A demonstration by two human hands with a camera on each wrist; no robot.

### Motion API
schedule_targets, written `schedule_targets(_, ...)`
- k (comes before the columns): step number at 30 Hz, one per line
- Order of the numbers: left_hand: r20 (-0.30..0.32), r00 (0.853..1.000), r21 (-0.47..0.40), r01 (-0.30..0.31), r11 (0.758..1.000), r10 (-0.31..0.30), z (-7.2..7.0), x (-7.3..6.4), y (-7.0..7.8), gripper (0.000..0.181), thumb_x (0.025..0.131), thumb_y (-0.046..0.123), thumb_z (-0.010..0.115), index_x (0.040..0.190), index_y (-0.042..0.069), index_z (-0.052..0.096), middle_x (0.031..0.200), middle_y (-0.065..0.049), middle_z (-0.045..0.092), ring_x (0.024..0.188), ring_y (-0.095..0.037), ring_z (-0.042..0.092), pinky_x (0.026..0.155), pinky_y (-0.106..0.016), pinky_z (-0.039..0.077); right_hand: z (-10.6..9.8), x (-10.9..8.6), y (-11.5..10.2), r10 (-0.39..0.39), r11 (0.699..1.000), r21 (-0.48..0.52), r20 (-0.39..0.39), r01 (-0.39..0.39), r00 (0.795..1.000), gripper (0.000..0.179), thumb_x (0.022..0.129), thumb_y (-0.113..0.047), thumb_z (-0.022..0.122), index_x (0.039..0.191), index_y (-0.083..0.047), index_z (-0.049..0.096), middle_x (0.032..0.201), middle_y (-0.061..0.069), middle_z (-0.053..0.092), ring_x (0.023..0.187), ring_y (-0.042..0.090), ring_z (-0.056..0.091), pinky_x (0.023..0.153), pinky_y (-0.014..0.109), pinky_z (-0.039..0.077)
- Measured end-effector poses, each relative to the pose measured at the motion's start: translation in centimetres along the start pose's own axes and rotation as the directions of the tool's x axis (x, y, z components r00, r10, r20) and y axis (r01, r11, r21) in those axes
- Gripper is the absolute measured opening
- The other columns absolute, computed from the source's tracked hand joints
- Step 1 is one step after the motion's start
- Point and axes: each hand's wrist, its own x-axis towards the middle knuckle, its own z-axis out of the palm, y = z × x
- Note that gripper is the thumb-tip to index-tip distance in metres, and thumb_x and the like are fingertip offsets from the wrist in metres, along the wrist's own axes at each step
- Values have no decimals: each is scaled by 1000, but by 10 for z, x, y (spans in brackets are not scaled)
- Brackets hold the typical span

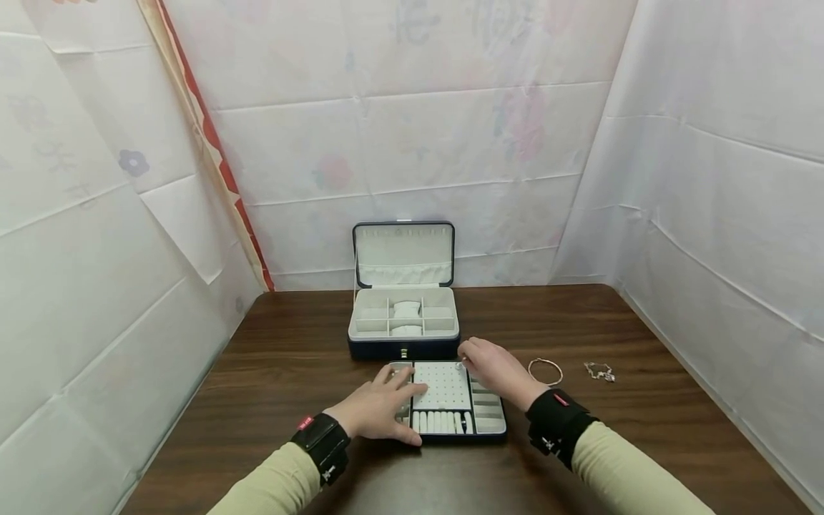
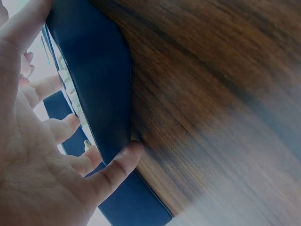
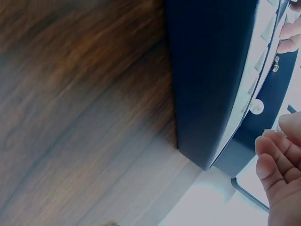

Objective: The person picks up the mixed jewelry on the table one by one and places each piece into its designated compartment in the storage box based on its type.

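Jewellery tray: lower centre, worktop; left hand: spread on its left side; right hand: pinching tiny piece, perhaps earring, at perforated panel; step: likely seating it; next calls for careful release

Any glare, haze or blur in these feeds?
Head view: even light, with a soft sheen on the table at bottom centre. Left wrist: background washed out white beyond the left hand, pale haze over the table at lower right. Right wrist: bright glare below the tray's corner, whites blown out by the right hand, table grain soft.
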Motion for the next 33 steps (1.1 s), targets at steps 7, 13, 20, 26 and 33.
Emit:
schedule_targets(7, -9, 1000, 4, -10, 1000, 10, -2, -1, -1, 91, 79, 72, 72, 154, 28, 44, 166, -13, 27, 148, -52, 24, 104, -71, 38, 1, 2, -3, 30, 994, 105, 27, -33, 999, 14, 93, -1, 71, 105, -6, 68, 96, 1, 66, 85, 13, 61, 75, 33, 54)
schedule_targets(13, -7, 1000, 2, -9, 1000, 9, -2, -1, 0, 91, 79, 72, 72, 154, 28, 45, 166, -12, 27, 148, -52, 24, 105, -71, 37, 4, 3, -5, 25, 991, 134, 53, -32, 998, 12, 93, -1, 71, 103, -7, 70, 96, 2, 68, 85, 13, 63, 74, 33, 54)
schedule_targets(20, -6, 1000, -4, -1, 1000, 1, -1, 0, 0, 91, 79, 72, 72, 154, 28, 44, 167, -12, 26, 149, -51, 22, 106, -71, 36, 6, 0, -6, 55, 994, 91, 119, -66, 991, 8, 94, -4, 71, 100, -9, 71, 95, 2, 70, 88, 14, 65, 76, 33, 55)
schedule_targets(26, -3, 1000, -8, 3, 1000, -3, 1, 1, -2, 92, 79, 74, 71, 155, 29, 43, 168, -12, 24, 150, -50, 21, 107, -71, 35, 8, -3, -4, 74, 991, 103, 122, -87, 990, 5, 95, -7, 72, 98, -11, 71, 93, 1, 70, 86, 13, 65, 75, 33, 55)
schedule_targets(33, -2, 1000, -5, 4, 1000, -4, 3, 2, -3, 93, 79, 75, 70, 155, 30, 43, 168, -12, 25, 150, -49, 21, 107, -71, 35, 10, -6, -1, 87, 975, 195, 103, -106, 991, 6, 95, -6, 71, 98, -10, 74, 92, 0, 70, 85, 12, 65, 75, 32, 55)
